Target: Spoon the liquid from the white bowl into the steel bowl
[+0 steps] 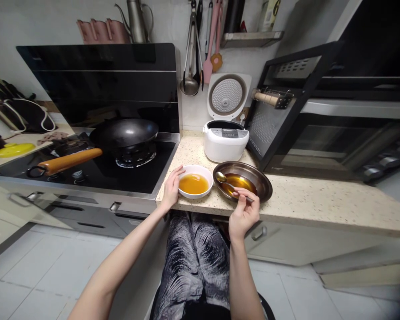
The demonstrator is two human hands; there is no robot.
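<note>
My left hand point(172, 189) grips the left side of a white bowl point(196, 196), fingers at its rim. Clear amber liquid point(193, 183) lies in this bowl, which rests near the counter's front edge. In my right hand point(244, 216) is a metal spoon point(221, 177), its handle pinched between thumb and fingers. The spoon's head is over the left part of a wide, dark metal bowl point(266, 186), just right of the white one. A yellow-brown liquid point(242, 181) covers the metal bowl's bottom. Whether the spoon carries any liquid is unclear.
Behind the bowls stands a white rice cooker point(226, 146) with its lid raised. To the left, a black wok point(125, 132) with a wooden handle sits on the gas stove point(96, 173). A black rack point(270, 129) and an oven point(323, 142) occupy the right.
</note>
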